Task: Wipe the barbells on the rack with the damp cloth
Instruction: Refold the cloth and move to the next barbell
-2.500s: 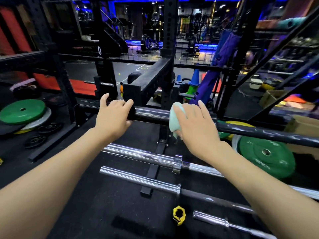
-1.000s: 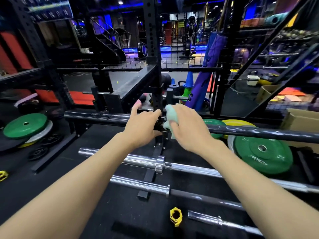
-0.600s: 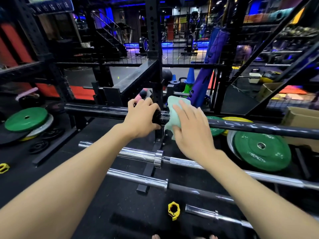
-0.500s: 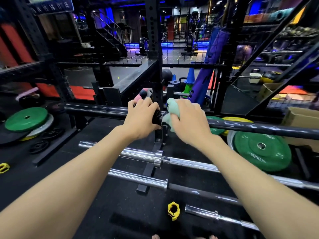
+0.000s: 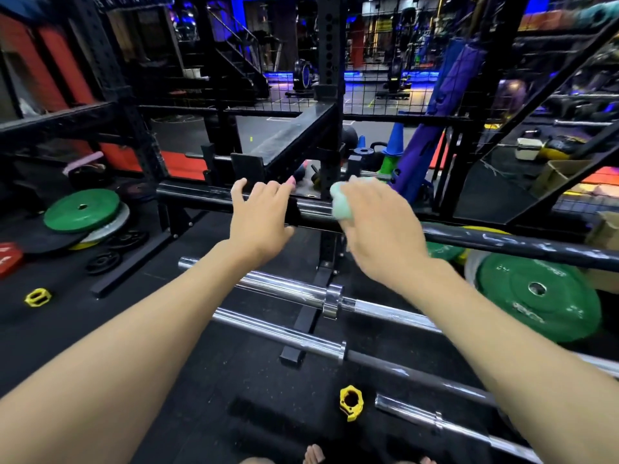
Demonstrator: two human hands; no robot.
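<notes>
Near edge of the floor: two chrome barbells point(image 5: 288, 289) lie low on the rack, apparently not yet wiped. Step in hand: wiping the top barbell point(image 5: 502, 244). Right hand point(image 5: 378, 229) grips the bunched damp cloth point(image 5: 341, 204) against it; left hand point(image 5: 259, 222) rests on the bar, fingers relaxed. Next probably calls for sliding the cloth along, bar steadied.

The gym is dim, with blue strip light glowing far off and red panels lit at the far left. Nearer light from above, perhaps overhead lamps, brightens both forearms and puts streaks of glare on the chrome barbells point(image 5: 301, 291). The right hand point(image 5: 375, 226) is smeared by motion blur. Wide-angle distortion bends the black rack point(image 5: 330, 95) posts at the edges.
</notes>
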